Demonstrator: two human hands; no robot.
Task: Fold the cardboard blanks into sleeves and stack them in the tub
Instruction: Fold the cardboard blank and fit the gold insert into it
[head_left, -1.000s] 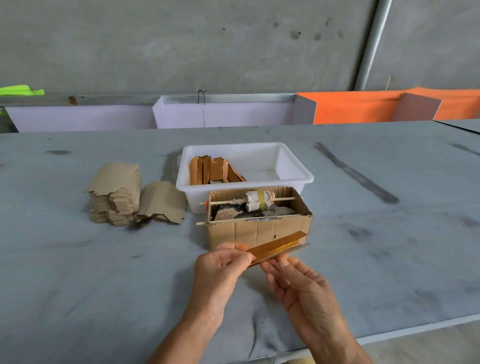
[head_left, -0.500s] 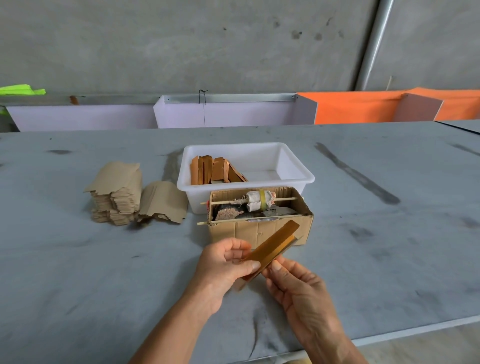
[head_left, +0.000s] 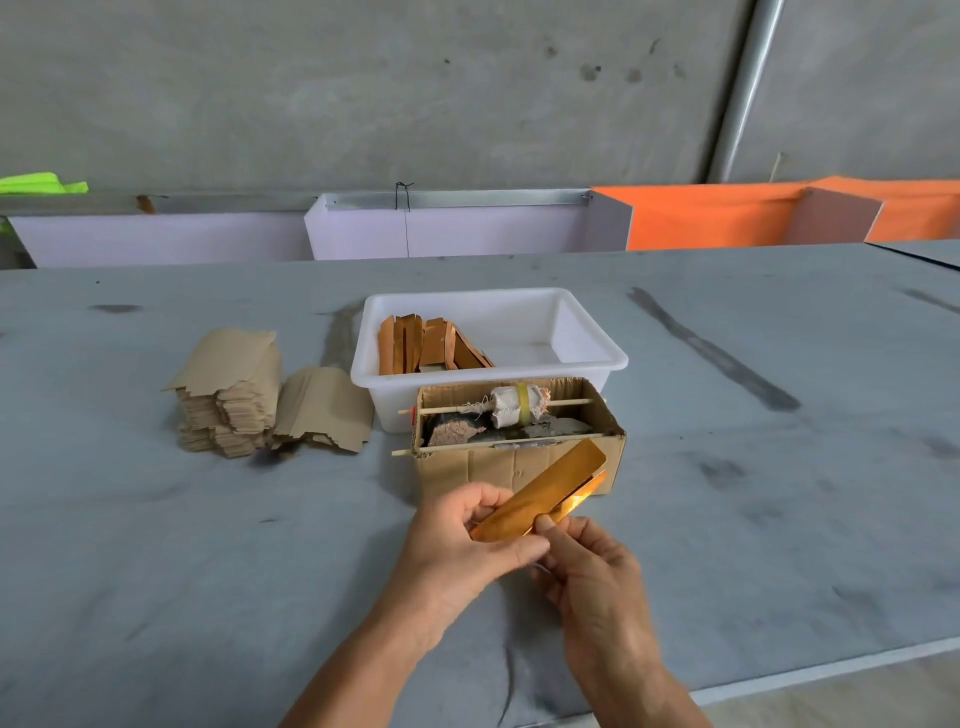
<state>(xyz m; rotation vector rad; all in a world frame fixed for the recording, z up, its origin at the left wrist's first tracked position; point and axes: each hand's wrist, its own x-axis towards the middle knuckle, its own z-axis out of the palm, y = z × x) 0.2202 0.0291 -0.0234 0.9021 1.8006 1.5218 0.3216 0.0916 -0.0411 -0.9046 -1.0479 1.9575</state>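
Note:
A shiny gold folded sleeve (head_left: 545, 493) is tilted up to the right in front of the cardboard box. My left hand (head_left: 462, 540) grips its lower end, thumb underneath. Fingers of my right hand (head_left: 592, 566) pinch its lower edge from the right. The white tub (head_left: 587, 332) behind the box holds several folded orange-brown sleeves (head_left: 426, 345) leaning at its left side. A tall stack of brown cardboard blanks (head_left: 228, 395) sits left of the tub, with a lower pile (head_left: 324, 410) beside it.
An open cardboard box (head_left: 514, 462) with a wrapped roll on a stick and grey lumps stands between my hands and the tub. The grey table's front edge (head_left: 831, 670) runs at lower right. Lilac and orange panels (head_left: 701, 218) line the far side.
The sleeve has swung from lying nearly flat to tilted up at its right end. My left hand has turned and closed round its lower end; my right hand moved in under it.

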